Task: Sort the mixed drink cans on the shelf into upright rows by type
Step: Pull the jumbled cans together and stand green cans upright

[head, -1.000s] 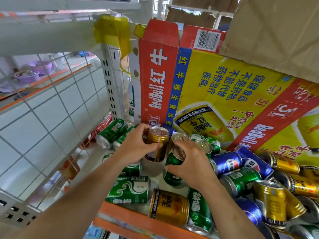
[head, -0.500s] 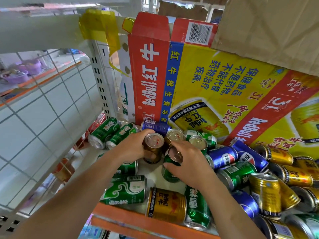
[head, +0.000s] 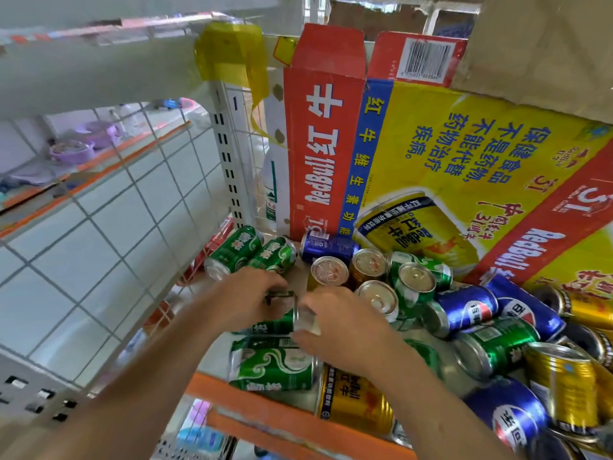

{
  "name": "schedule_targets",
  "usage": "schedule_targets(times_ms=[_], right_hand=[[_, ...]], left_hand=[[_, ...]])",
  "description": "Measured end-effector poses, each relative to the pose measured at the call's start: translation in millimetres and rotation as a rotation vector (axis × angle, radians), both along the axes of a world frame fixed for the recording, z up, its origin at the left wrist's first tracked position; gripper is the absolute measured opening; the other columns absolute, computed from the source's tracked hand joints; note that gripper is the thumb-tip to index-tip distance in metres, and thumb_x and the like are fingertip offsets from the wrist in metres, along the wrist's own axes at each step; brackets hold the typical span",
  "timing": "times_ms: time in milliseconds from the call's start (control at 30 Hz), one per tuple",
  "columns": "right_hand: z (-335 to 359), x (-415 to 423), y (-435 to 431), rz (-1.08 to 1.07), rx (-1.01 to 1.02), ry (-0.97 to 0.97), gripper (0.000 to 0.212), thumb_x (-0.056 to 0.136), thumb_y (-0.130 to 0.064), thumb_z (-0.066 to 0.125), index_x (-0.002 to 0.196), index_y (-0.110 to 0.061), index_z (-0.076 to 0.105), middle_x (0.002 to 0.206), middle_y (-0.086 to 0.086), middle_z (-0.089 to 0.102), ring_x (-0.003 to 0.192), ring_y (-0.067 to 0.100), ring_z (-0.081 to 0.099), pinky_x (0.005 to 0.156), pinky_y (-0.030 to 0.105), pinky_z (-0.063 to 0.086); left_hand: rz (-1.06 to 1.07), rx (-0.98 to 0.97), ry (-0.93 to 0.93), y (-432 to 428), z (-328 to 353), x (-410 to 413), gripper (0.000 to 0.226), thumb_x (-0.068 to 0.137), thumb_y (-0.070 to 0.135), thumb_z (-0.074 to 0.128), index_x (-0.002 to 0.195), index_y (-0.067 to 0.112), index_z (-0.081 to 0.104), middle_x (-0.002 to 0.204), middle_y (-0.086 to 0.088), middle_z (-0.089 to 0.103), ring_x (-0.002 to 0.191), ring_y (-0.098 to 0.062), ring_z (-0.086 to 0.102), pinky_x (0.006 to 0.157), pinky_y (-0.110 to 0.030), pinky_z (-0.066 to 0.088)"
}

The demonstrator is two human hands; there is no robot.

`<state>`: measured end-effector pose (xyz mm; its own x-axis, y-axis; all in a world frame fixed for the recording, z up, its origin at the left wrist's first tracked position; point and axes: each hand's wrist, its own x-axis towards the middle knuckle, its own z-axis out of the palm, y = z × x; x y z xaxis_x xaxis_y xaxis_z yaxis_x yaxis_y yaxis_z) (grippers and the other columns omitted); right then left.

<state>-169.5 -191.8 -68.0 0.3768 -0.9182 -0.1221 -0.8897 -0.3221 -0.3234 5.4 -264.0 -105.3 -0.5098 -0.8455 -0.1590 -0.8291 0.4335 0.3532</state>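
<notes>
Two hands meet at centre frame over one green can (head: 270,325) lying on its side on the shelf (head: 265,414). The left hand (head: 245,302) curls its fingers over the can's body, and the right hand (head: 343,325) closes its fingertips round the can's silver end. Motion blur softens both grips, and the hands hide most of the can.

Just behind them stand four upright cans: two gold (head: 330,272) (head: 370,265) and two green (head: 416,284) (head: 378,298). These crowd the space right of the held can. To the upper left two more green cans (head: 234,252) lie side by side against the wire mesh panel (head: 99,210), with a lying blue can (head: 328,245) beside them. Directly below the hands another lying green can (head: 272,364) and a lying gold can (head: 353,397) sit at the shelf's orange front edge.

On the right of the frame blue, green and gold cans lie heaped in a jumbled pile (head: 497,340), several overlapping, with those at the lower right blurred and cut off by the frame edge. A printed Red Bull carton (head: 431,154) stands as a wall behind everything. A plastic bottle (head: 270,194) is half hidden between the carton and the shelf upright. Brown cardboard (head: 547,44) covers the upper right corner.
</notes>
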Motion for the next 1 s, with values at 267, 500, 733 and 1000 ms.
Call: schedule_targets(times_ms=[267,500,733,1000], right_hand=[[-34.6,11.4,3.3,0.044,0.369,0.104,0.084,0.072,-0.04,0.082,0.14,-0.015,0.04,0.14,0.005,0.044,0.122,0.026,0.049,0.096,0.041,0.048],[-24.5,1.3,5.6,-0.046,0.25,-0.179,0.063,0.065,-0.037,0.084,0.12,-0.024,0.057,0.112,-0.007,0.052,0.098,0.01,0.048,0.078,0.026,0.047],[-26.3,1.7,8.8,-0.165,0.081,-0.447,0.068,0.057,-0.039,0.086,0.116,-0.036,0.052,0.112,-0.017,0.054,0.1,0.005,0.054,0.086,0.031,0.051],[-34.7,-1.5,12.9,-0.282,-0.084,-0.566,0.054,0.06,-0.036,0.087,0.104,-0.04,0.056,0.105,-0.021,0.057,0.097,-0.001,0.055,0.079,0.02,0.048]], left_hand=[[0.012,-0.072,-0.247,10.3,-4.9,-4.7,0.065,0.08,0.045,0.069,0.138,0.028,0.045,0.13,0.002,0.054,0.115,-0.019,0.052,0.083,-0.034,0.047],[-0.043,-0.123,-0.205,4.3,-3.5,-9.8,0.017,0.08,0.032,0.064,0.095,0.026,0.058,0.096,0.0,0.062,0.089,-0.021,0.062,0.068,-0.032,0.05],[0.103,-0.014,0.338,6.2,-2.4,4.7,0.058,0.071,0.031,0.083,0.122,0.02,0.058,0.108,0.01,0.064,0.096,-0.008,0.06,0.084,-0.026,0.048],[0.334,0.04,0.548,19.5,-18.2,21.7,0.069,0.063,0.041,0.086,0.121,0.031,0.051,0.115,0.018,0.06,0.107,-0.004,0.055,0.092,-0.032,0.045]])
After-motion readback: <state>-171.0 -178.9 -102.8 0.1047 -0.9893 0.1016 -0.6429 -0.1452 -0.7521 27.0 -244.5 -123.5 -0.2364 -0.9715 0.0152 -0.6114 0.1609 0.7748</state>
